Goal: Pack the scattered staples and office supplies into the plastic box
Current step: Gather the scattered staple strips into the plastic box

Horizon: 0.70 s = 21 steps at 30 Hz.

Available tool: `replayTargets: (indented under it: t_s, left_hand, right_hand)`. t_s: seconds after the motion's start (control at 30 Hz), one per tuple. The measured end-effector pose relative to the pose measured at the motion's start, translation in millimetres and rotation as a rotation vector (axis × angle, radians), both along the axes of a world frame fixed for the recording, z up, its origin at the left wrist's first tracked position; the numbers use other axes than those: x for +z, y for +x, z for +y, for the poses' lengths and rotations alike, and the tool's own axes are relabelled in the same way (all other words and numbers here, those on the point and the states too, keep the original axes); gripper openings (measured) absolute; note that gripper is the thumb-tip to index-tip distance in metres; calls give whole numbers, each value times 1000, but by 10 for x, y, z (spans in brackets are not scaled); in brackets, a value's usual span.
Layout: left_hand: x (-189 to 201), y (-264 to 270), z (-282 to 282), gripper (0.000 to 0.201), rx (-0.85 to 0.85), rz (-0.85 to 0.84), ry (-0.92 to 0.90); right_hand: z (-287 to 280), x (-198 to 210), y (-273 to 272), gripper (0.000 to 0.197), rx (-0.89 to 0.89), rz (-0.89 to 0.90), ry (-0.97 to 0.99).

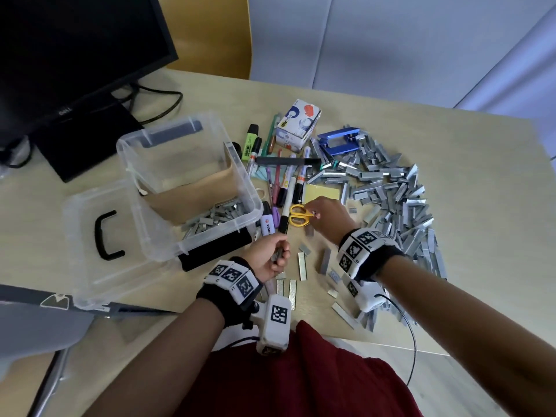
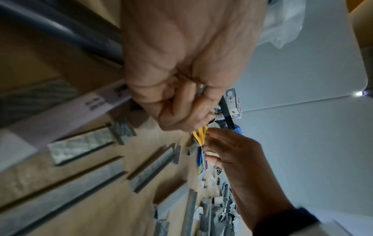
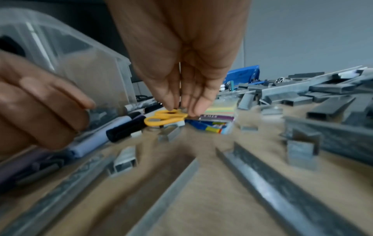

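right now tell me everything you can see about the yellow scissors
The yellow scissors are small, with two oval yellow loop handles that look like plastic. They lie flat on the table, handles toward the black marker, beside the sticky notes. The blades are hidden under the right hand, whose fingers come down on the pivot end, touching or pinching it. Whether the blades are closed cannot be told.

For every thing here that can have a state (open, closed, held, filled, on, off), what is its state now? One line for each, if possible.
plastic box: open, some staples inside.
lid: off, flat beside the box.
yellow scissors: closed, on the table, right hand touches them.
left hand: grips staple strips.
monitor: screen dark.
staples: mostly loose on the table.
blue hole punch: on the table, untouched.
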State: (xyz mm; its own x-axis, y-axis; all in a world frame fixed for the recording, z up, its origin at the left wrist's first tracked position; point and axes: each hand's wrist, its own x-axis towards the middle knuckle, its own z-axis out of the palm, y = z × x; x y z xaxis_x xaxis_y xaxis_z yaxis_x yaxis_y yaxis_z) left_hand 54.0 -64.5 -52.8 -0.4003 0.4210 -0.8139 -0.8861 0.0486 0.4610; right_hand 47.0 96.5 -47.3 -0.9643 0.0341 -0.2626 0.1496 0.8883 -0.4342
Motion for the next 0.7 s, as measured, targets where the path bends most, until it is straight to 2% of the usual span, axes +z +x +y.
replayTargets:
  t_s: [0.13,0.23,0.43,0.5,0.6,0.7]
  left_hand:
    - [9,41,-34,39,10,-2,-15]
    - [6,35,-38,37,28,3,-38]
    - [-13,19,18,38,121,-3,-9]
    - [-25,3,65,40,151,-12,13]
    - [-3,-16,143,35,195,-35,37]
    - [23,-34,189,27,192,-34,42]
  right_hand:
    - [-64,-63,-105,26,-5,-17,72]
    - [-25,-79,-141,27,-80,7,31]
    - [42,43,25,15,-179,235,-121]
    - [-27,170,164,12,-101,277,-201]
    - [-148,318,351,11,100,158,-328]
    - [-158,352,363,16,125,103,-373]
